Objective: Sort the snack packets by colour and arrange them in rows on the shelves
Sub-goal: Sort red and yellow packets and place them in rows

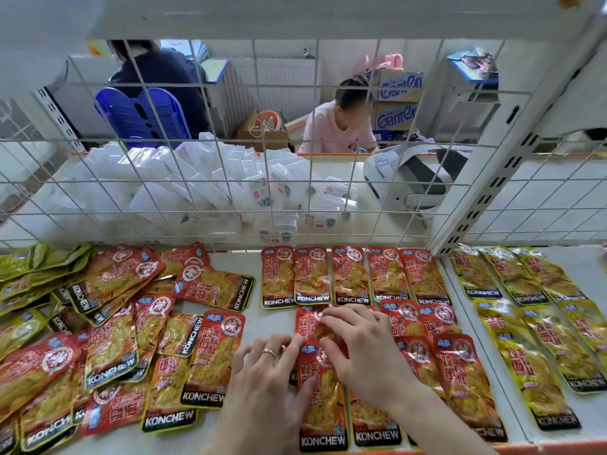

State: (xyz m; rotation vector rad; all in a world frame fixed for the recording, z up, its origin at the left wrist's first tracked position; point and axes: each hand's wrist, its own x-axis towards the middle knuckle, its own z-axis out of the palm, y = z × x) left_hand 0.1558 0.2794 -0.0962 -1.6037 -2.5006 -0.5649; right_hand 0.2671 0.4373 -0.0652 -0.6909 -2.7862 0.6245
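Red KONCHEW snack packets lie in neat rows (pixel 351 277) on the white shelf (pixel 259 320), right of its middle. A loose heap of red packets (pixel 138 339) covers the left part, with green packets (pixel 29 267) at the far left. Yellow packets (pixel 538 326) lie in rows on the neighbouring shelf to the right. My left hand (pixel 266 385) touches the left edge of a front red packet (pixel 323 408) with its fingers. My right hand (pixel 364 349) lies flat over the same packet and the one behind it, fingers spread.
A white wire grid (pixel 295 198) closes the back of the shelf. Behind it lie white packets (pixel 210 185) and a white headset (pixel 404 178). A perforated upright (pixel 492 192) separates the two shelves. Two people sit beyond. The shelf's orange front edge (pixel 542 447) runs along the bottom right.
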